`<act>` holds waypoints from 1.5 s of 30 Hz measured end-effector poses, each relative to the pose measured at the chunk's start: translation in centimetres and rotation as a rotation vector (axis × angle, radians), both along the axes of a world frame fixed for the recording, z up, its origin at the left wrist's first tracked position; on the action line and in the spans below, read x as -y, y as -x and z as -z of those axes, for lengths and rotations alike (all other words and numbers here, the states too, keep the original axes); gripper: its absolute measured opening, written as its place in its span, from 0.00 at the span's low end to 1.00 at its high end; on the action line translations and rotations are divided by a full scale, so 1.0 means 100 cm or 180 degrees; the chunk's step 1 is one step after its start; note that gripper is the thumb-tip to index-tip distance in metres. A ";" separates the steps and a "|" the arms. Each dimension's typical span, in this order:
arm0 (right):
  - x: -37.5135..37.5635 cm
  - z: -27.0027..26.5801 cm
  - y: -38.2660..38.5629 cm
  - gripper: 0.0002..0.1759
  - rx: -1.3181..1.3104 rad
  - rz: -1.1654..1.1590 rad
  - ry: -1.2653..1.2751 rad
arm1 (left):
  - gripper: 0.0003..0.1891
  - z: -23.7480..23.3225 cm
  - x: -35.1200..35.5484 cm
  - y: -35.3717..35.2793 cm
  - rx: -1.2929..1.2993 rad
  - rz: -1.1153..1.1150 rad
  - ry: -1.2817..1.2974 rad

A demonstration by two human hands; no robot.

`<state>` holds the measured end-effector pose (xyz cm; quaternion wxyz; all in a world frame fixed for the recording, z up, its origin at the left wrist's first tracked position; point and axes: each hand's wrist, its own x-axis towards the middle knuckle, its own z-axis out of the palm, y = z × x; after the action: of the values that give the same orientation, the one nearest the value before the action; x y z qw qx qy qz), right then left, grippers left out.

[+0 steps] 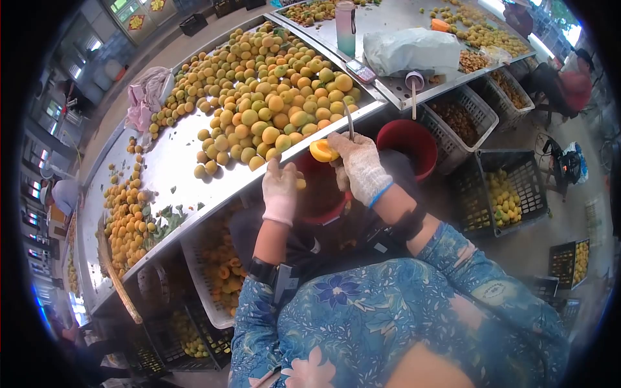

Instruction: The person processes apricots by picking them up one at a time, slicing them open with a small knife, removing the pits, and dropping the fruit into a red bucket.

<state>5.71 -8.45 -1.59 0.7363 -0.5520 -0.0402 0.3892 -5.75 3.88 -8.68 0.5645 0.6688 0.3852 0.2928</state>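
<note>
Blue floral sleeves (pixel 362 310) were seen closest up, crammed right against the metal table (pixel 174 161) edge. Little free room was left below, what with a red bucket (pixel 407 139), a second red bucket (pixel 323 210) and crates (pixel 511 194).

Right hand (pixel 359 165), gloved, was closed on a knife (pixel 349 123) and a halved apricot (pixel 322 150), cut face orange, held just off the table edge. Left hand (pixel 279 191), gloved too, was pinched on a small fruit piece (pixel 301 183).

Two buckets and one knife were counted; the loose apricots (pixel 272 84) couldn't be.
</note>
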 end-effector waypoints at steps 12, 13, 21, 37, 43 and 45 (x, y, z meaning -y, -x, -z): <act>0.002 0.005 -0.008 0.12 -0.0154 0.0153 0.0058 | 0.24 0.001 -0.024 0.001 -0.0992 0.0324 -0.0462; 0.002 0.007 -0.007 0.12 0.0046 0.0048 0.0042 | 0.26 -0.005 -0.023 0.001 -0.0601 0.0581 -0.0073; -0.006 0.010 0.005 0.12 0.0674 -0.1210 0.0440 | 0.18 -0.029 -0.003 0.015 0.0162 0.1663 -0.0055; -0.016 0.004 -0.017 0.15 -0.0954 -0.0696 -0.0079 | 0.27 -0.040 -0.160 0.195 -0.3606 -0.0241 -0.1814; -0.027 -0.015 -0.013 0.21 -0.0265 -0.0944 -0.0409 | 0.30 0.002 -0.240 0.160 -0.2706 -0.0626 -0.1820; -0.031 -0.020 -0.013 0.20 -0.0208 -0.0927 -0.0274 | 0.34 0.013 -0.256 0.146 -0.2703 -0.0496 -0.1706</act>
<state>7.01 -5.33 0.44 0.6959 -0.4954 -0.1125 0.5076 -20.33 29.44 -10.02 0.1431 0.8194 0.5408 0.1249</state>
